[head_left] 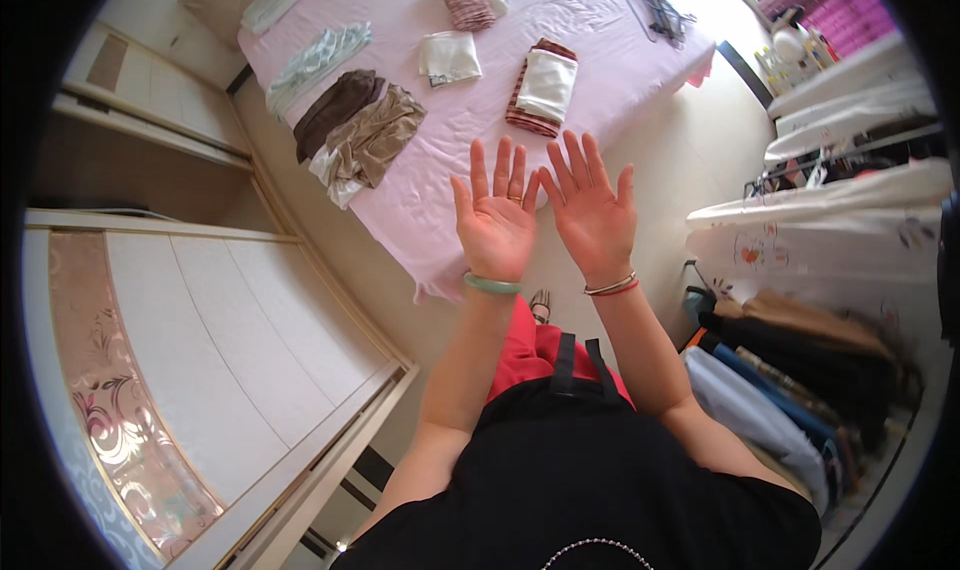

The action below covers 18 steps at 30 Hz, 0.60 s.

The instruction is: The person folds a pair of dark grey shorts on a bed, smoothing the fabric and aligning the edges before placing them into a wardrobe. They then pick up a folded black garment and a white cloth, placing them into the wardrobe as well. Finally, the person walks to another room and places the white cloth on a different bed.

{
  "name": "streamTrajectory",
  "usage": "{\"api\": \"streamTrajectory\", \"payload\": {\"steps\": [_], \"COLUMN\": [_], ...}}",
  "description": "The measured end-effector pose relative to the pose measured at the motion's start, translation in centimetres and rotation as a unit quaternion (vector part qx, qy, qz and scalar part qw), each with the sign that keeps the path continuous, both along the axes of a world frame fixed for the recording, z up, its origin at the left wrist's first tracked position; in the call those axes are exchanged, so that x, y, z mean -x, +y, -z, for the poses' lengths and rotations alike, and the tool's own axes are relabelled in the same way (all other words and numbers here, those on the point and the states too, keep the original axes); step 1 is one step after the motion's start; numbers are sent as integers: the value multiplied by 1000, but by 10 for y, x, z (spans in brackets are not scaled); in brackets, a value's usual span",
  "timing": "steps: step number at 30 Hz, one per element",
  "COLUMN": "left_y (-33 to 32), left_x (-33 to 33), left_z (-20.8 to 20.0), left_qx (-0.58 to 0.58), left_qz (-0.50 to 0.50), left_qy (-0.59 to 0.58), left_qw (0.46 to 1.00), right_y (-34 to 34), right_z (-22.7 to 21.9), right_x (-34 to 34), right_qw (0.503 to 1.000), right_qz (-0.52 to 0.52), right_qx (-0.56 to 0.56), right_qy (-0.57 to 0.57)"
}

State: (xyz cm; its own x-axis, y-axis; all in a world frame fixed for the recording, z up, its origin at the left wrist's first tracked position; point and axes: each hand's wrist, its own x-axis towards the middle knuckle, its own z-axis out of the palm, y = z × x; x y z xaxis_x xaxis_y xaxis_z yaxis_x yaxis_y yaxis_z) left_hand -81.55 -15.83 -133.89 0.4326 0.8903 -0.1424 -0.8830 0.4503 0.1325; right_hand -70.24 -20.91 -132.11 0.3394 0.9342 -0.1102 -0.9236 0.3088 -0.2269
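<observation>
Both my hands are raised side by side before me, palms up, with nothing in them. My left hand [497, 232] has its fingers spread, a ring on one finger and a green bangle at the wrist. Fingers apart too, my right hand [594, 220] wears a silver bangle and a red cord. Their little fingers meet or overlap. Just beyond them on the pink-covered bed [400, 232] lies a folded white cloth [548, 85] on a red-brown patterned one [526, 120]. A heap of brown and tan clothes [372, 138] lies further left.
More folded cloths, a white one [450, 58] and a reddish one [467, 2], lie toward the bed's far side. Dark hangers [662, 16] rest at its far right. A sliding-door wardrobe [230, 310] stands left; a rack of hanging clothes [790, 370] under a white cover stands right.
</observation>
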Motion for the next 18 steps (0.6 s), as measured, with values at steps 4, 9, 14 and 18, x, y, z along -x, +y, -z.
{"api": "streamTrajectory", "payload": {"steps": [4,9,14,18], "left_y": [50,130,215,284], "left_x": [-15,-43,-71,-88], "left_z": [12,58,115,158], "left_qx": [25,86,110,112], "left_qz": [-43,-83,-83,-78], "left_qy": [0,-15,6,43], "left_qw": [999,993,990,990], "right_y": [60,147,234,304], "right_z": [10,45,99,151], "right_x": [-19,-51,-81,-96], "right_qw": [999,996,991,989], "right_qz": [-38,-68,-79,-72], "right_qx": [28,62,109,131], "right_qy": [11,15,-4,-3]}}
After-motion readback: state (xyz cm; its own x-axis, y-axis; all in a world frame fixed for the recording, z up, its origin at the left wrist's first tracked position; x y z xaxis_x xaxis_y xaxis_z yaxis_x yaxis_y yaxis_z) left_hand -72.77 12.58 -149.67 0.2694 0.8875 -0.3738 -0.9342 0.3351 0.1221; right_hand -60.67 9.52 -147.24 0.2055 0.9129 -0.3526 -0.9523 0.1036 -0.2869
